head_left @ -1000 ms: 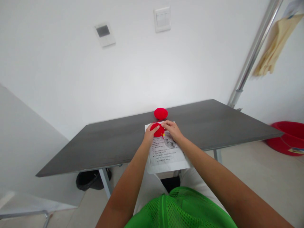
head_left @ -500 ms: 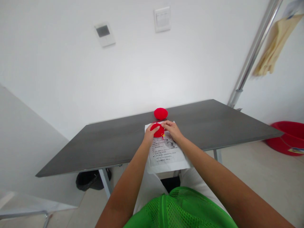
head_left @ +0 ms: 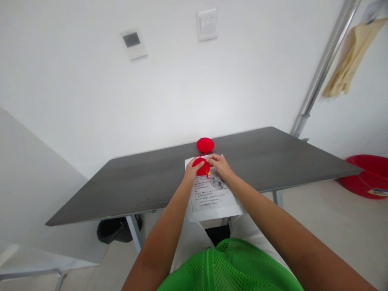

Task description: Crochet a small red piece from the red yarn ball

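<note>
A small round red knitted piece (head_left: 201, 166) with a bit of yellow at its lower edge rests on a printed white sheet (head_left: 212, 194) at the near middle of the dark grey table (head_left: 145, 182). My left hand (head_left: 190, 173) curls round its left side, thumb on top. Fingers of my right hand (head_left: 220, 165) are pinched together at the piece's upper right edge. A second red round piece (head_left: 205, 144) lies just behind, nearer the wall.
A white wall with a light switch (head_left: 207, 24) and a small panel (head_left: 133, 43) stands behind the table. A metal pole (head_left: 321, 68) with yellowish gloves (head_left: 348, 60) rises at right. A red basin (head_left: 368, 176) sits on the floor right, a black bin (head_left: 115, 229) under the table.
</note>
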`<state>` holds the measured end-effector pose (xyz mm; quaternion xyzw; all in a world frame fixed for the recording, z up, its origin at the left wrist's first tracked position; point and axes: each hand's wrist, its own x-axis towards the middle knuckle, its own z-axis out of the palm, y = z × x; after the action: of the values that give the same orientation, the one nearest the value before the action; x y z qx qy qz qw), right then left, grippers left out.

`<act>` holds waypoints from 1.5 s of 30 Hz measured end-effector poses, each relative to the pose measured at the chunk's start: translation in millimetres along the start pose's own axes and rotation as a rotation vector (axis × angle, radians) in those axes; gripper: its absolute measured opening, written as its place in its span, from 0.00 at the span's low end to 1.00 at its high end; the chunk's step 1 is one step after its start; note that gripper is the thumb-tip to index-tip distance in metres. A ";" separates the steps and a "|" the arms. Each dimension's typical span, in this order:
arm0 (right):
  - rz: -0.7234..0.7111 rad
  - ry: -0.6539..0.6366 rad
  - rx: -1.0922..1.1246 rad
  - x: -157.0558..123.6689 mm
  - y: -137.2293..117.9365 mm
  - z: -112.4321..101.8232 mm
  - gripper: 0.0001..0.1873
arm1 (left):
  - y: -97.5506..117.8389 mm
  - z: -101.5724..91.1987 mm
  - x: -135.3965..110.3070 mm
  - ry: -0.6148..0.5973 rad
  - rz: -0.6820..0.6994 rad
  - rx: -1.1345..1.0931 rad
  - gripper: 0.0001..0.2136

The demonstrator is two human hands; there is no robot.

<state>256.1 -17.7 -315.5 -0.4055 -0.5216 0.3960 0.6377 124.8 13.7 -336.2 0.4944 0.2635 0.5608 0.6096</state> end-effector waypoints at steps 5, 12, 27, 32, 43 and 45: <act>-0.004 0.008 -0.009 0.8 1.6 -0.2 0.07 | 1.0 0.3 -0.4 0.016 -0.016 -0.012 0.17; 0.004 -0.003 -0.019 1.3 1.8 -0.3 0.08 | 1.8 0.8 -0.5 -0.001 -0.003 -0.012 0.16; -0.016 -0.002 -0.018 1.2 1.9 -0.8 0.08 | 2.3 1.2 -1.8 0.001 0.005 0.020 0.16; -0.036 0.002 -0.039 0.1 0.5 -0.4 0.08 | 2.4 1.3 -0.7 0.007 0.005 0.012 0.16; -0.023 -0.020 -0.020 0.4 0.9 -0.6 0.07 | 5.0 0.7 -1.9 -0.024 -0.010 -0.031 0.15; -0.009 -0.017 -0.013 0.9 1.7 -0.6 0.08 | 5.2 0.9 -2.1 -0.023 -0.010 -0.026 0.15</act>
<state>256.7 -16.3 -316.9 -0.4038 -0.5316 0.3931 0.6324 122.9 10.8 -331.7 0.4914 0.2516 0.5553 0.6220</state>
